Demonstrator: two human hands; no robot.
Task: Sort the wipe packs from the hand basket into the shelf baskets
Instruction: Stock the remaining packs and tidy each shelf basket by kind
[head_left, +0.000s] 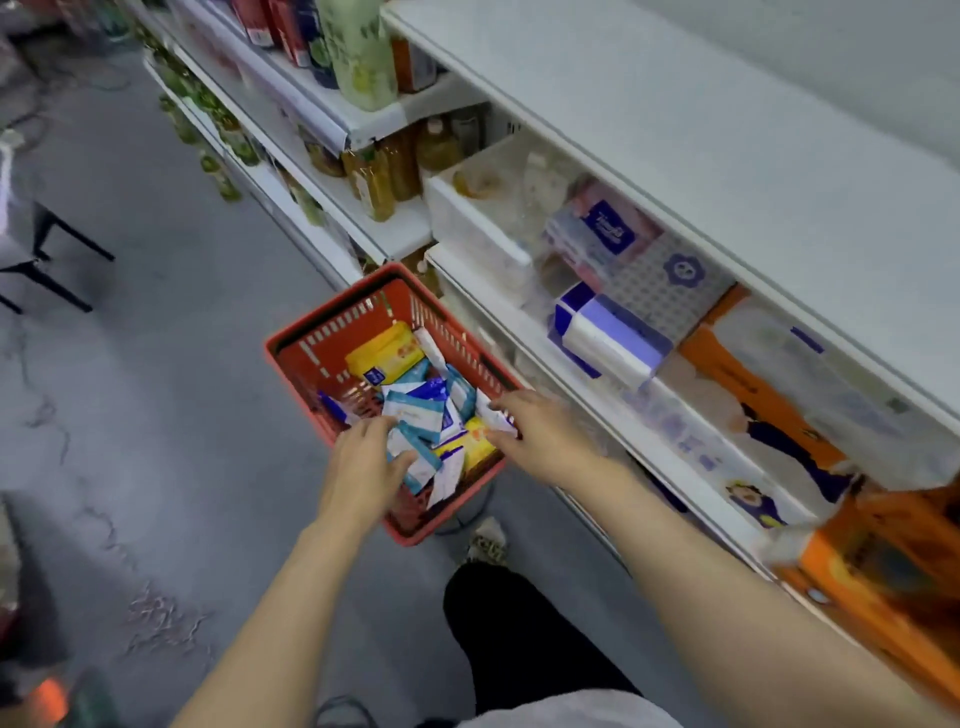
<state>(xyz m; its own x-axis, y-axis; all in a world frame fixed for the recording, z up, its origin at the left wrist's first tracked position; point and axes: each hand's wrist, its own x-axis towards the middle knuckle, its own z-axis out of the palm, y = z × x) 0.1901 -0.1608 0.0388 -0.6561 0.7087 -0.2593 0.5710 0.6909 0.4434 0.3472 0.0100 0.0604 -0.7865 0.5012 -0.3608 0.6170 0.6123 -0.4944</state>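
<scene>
A red hand basket (311, 353) stands on the grey floor beside the shelves. Inside lie several wipe packs: a yellow one (382, 356) at the far side, blue-and-white ones (421, 402) heaped in the middle, another yellow one (475, 441) near the front. My left hand (363, 462) reaches into the near end, its fingers and thumb around a blue-and-white pack (415, 457). My right hand (540, 431) lies over the basket's right rim, fingers touching a white pack (493, 415). A white shelf basket (467, 223) sits on the shelf above.
White shelves run along the right, holding tissue packs (608, 332), orange boxes (883, 597) and drink bottles (384, 171). A black-legged table (47, 260) stands at the left. My foot (485, 540) is just behind the basket.
</scene>
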